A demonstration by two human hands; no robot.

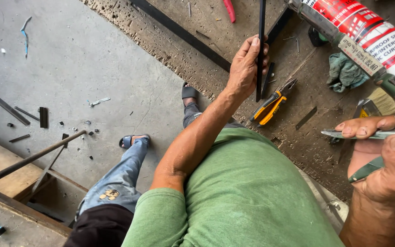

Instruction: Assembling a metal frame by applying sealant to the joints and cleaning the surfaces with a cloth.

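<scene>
A: Where is the strip?
B: The black strip point(261, 50) stands near-upright over the chipboard bench point(206, 50), left hand point(245, 66) wrapped closed around its middle.
A: And the right hand?
B: The right hand point(385, 155) squeezes the caulking gun point(366, 36), fingers clamped on the trigger point(362, 134). Pliers point(270, 104) lie just beside the strip; a green rag point(346, 71) lies under the gun.

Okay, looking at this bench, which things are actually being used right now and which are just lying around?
In use: thin black metal strip in the left hand; grey caulking gun with red-and-white sealant tube in the right hand.

Lying about: yellow-handled pliers, teal rag, red-handled tool.
</scene>
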